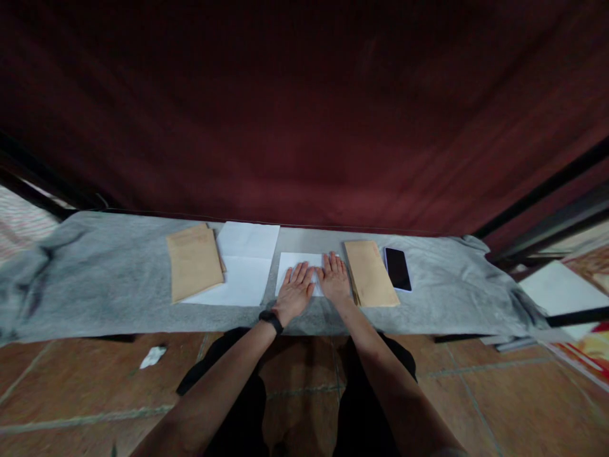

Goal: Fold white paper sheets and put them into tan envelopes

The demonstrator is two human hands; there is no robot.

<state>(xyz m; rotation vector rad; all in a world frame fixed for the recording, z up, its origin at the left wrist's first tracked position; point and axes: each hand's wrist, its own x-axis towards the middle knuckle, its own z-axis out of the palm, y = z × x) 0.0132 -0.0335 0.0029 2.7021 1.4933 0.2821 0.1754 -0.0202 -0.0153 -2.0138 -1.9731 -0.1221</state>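
Note:
A folded sheet of white paper (284, 261) lies on the grey cloth in front of me, its lower part covered by my hands. My left hand (297, 288) presses flat on its left half, fingers spread; a dark band circles that wrist. On the right half rests my right hand (333, 279), also flat with the fingers apart. Just right of it is a stack of brown envelopes (372, 273). Further left, more white sheets (245, 273) with a crease lie partly under a pile of brown envelopes (196, 263).
A phone (398, 269) lies right of the envelope stack. Grey cloth (118, 273) covers the narrow table. A dark red curtain (304, 127) hangs along its far edge. On the tiled floor (428, 393) is a crumpled white scrap (153, 357).

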